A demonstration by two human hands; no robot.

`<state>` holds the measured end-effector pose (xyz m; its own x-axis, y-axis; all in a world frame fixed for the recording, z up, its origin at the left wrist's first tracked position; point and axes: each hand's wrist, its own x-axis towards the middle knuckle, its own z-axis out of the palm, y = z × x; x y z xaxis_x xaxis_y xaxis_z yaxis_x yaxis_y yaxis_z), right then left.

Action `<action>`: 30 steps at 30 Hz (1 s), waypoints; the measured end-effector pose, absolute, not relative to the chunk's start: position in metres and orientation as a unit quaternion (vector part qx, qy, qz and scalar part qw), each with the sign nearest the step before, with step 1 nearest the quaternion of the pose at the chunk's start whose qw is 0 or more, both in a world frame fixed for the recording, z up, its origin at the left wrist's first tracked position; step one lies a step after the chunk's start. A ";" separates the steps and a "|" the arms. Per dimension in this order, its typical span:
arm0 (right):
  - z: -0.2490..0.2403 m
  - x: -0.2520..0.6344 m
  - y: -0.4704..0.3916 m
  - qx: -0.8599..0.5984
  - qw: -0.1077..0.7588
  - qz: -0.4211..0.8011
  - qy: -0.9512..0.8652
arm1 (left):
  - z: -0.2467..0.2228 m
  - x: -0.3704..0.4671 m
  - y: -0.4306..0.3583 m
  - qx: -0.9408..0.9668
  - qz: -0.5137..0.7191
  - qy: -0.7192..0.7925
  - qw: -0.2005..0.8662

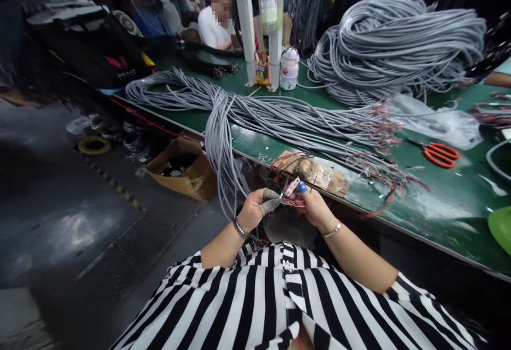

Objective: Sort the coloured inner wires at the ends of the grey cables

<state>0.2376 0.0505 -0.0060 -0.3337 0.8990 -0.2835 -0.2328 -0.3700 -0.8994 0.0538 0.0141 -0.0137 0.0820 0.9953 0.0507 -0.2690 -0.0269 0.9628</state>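
My left hand (pixel 255 211), with grey coverings on its thumb and a finger, is closed in a pinch on the stripped end of a grey cable. Thin coloured wires (pixel 293 202) fan out from there toward my right hand (pixel 316 209). Blue tape wraps the right thumb, which presses on a small flat pale pink piece (pixel 292 187) with dark marks; its exact kind is unclear. Just beyond both hands, at the bench edge, lies a worn block covered in tape (pixel 319 173). A long bundle of grey cables (pixel 263 113) with frayed coloured wire ends stretches across the bench behind it.
Orange-handled scissors (pixel 440 155) and a clear plastic bag (pixel 439 121) lie on the green bench (pixel 435 201). A big cable coil (pixel 399 47) sits at the back right. Near a white post stands a lilac bottle (pixel 289 68). An open carton (pixel 179 169) is below; a person (pixel 215 23) sits beyond.
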 end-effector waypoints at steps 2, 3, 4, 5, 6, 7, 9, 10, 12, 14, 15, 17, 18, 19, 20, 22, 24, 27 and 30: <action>-0.009 0.238 0.052 -0.412 0.398 0.729 -0.375 | -0.013 0.055 0.015 0.460 0.547 0.399 0.574; -0.011 0.239 0.052 -0.403 0.396 0.739 -0.367 | -0.013 0.055 0.014 0.462 0.545 0.402 0.572; -0.012 0.240 0.051 -0.390 0.394 0.750 -0.362 | -0.013 0.055 0.014 0.467 0.542 0.404 0.570; -0.012 0.240 0.049 -0.373 0.390 0.762 -0.357 | -0.013 0.055 0.013 0.473 0.538 0.404 0.568; -0.012 0.240 0.046 -0.356 0.382 0.776 -0.354 | -0.014 0.054 0.011 0.479 0.536 0.404 0.566; -0.013 0.240 0.042 -0.339 0.371 0.790 -0.351 | -0.014 0.054 0.010 0.485 0.532 0.402 0.565; -0.013 0.239 0.035 -0.318 0.354 0.811 -0.341 | -0.016 0.052 0.006 0.498 0.525 0.397 0.564; -0.013 0.238 0.031 -0.317 0.353 0.815 -0.334 | -0.017 0.051 0.004 0.505 0.520 0.396 0.564; -0.013 0.235 0.026 -0.321 0.365 0.813 -0.320 | -0.020 0.049 0.000 0.520 0.510 0.395 0.560; -0.011 0.232 0.022 -0.324 0.385 0.808 -0.305 | -0.021 0.047 -0.003 0.532 0.503 0.398 0.553; -0.009 0.230 0.021 -0.324 0.393 0.807 -0.300 | -0.022 0.046 -0.005 0.536 0.499 0.402 0.550; -0.005 0.227 0.019 -0.324 0.404 0.803 -0.295 | -0.024 0.045 -0.008 0.542 0.492 0.409 0.544; -0.004 0.226 0.018 -0.325 0.408 0.800 -0.296 | -0.024 0.044 -0.009 0.544 0.491 0.412 0.541; -0.003 0.225 0.016 -0.326 0.411 0.797 -0.300 | -0.025 0.044 -0.010 0.547 0.490 0.415 0.538; -0.002 0.224 0.015 -0.328 0.413 0.793 -0.304 | -0.026 0.043 -0.011 0.549 0.490 0.416 0.534; -0.003 0.224 0.013 -0.334 0.415 0.786 -0.313 | -0.026 0.042 -0.012 0.551 0.493 0.417 0.529; -0.005 0.224 0.011 -0.338 0.414 0.784 -0.315 | -0.026 0.042 -0.014 0.550 0.497 0.415 0.527; -0.007 0.225 0.008 -0.345 0.407 0.787 -0.309 | -0.024 0.043 -0.015 0.541 0.517 0.418 0.515; -0.005 0.223 0.001 -0.351 0.403 0.788 -0.306 | -0.023 0.047 -0.015 0.523 0.551 0.435 0.483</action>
